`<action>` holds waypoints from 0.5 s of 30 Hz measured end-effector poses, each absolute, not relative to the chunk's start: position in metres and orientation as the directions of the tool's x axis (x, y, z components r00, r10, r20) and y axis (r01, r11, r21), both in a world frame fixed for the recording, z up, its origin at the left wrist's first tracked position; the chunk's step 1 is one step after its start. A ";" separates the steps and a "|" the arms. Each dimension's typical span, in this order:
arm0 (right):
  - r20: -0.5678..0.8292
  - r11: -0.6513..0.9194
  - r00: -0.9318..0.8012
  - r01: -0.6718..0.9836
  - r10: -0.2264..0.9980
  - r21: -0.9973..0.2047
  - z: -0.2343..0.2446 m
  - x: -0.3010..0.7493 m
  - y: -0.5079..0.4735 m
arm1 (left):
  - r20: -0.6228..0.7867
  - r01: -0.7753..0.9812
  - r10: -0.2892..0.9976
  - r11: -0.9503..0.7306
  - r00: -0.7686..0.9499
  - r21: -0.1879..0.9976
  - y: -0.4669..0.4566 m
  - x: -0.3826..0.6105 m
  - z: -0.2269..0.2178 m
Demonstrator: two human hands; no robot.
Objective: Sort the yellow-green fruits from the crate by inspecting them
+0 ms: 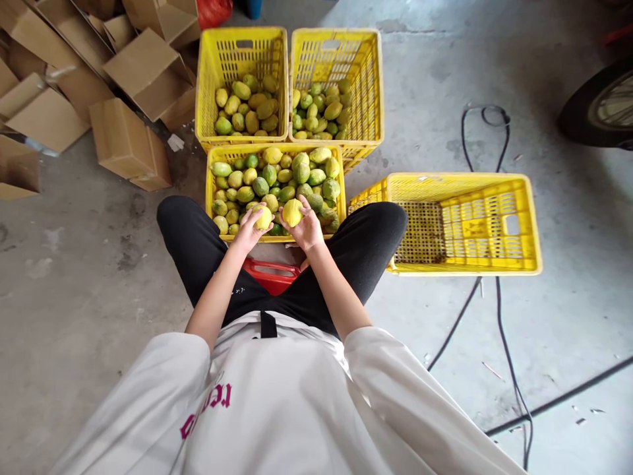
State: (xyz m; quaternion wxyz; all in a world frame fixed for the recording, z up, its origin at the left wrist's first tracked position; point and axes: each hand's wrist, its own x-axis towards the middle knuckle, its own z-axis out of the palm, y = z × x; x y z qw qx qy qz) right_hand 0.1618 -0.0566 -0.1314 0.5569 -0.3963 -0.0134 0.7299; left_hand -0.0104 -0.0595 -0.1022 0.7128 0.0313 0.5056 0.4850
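Note:
Both hands are raised over the near edge of a yellow crate (211,198) heaped with green and yellow lemons (270,175). My left hand (250,231) is closed round a yellow lemon (262,218). In my right hand (307,229) is another yellow lemon (292,213), gripped between thumb and fingers. The two held lemons are side by side, a small gap apart. Parts of the fruit in the crate are hidden behind my hands.
Behind the near crate stand two more yellow crates, left (242,36) and right (376,92), partly filled with lemons. An empty yellow crate (484,264) sits to the right, near black cables (504,336). Cardboard boxes (128,142) pile up at left; a wheel (601,109) is far right.

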 end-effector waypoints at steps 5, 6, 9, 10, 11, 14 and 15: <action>-0.612 -0.423 -0.044 -0.761 0.790 -0.492 -0.143 0.161 -0.055 | -0.702 -0.710 0.711 0.474 -0.039 0.520 -0.053 -0.013 -0.103; -0.618 -0.421 -0.036 -0.763 0.786 -0.491 -0.144 0.162 -0.055 | -0.704 -0.726 0.709 0.467 -0.033 0.505 -0.053 -0.014 -0.103; -0.610 -0.412 -0.072 -0.798 0.790 -0.440 -0.143 0.167 -0.056 | -0.701 -0.774 0.713 0.435 -0.017 0.460 -0.054 -0.018 -0.102; -0.600 -0.417 -0.103 -0.809 0.794 -0.414 -0.141 0.169 -0.056 | -0.697 -0.784 0.716 0.424 -0.016 0.453 -0.054 -0.018 -0.102; -0.587 -0.422 -0.131 -0.818 0.799 -0.391 -0.139 0.170 -0.057 | -0.694 -0.790 0.720 0.416 -0.017 0.451 -0.054 -0.018 -0.101; -0.557 -0.399 -0.152 -0.846 0.816 -0.354 -0.134 0.170 -0.056 | -0.699 -0.793 0.715 0.419 -0.012 0.443 -0.053 -0.016 -0.101; -0.547 -0.384 -0.146 -0.855 0.824 -0.349 -0.132 0.169 -0.056 | -0.704 -0.788 0.711 0.427 -0.010 0.443 -0.052 -0.015 -0.100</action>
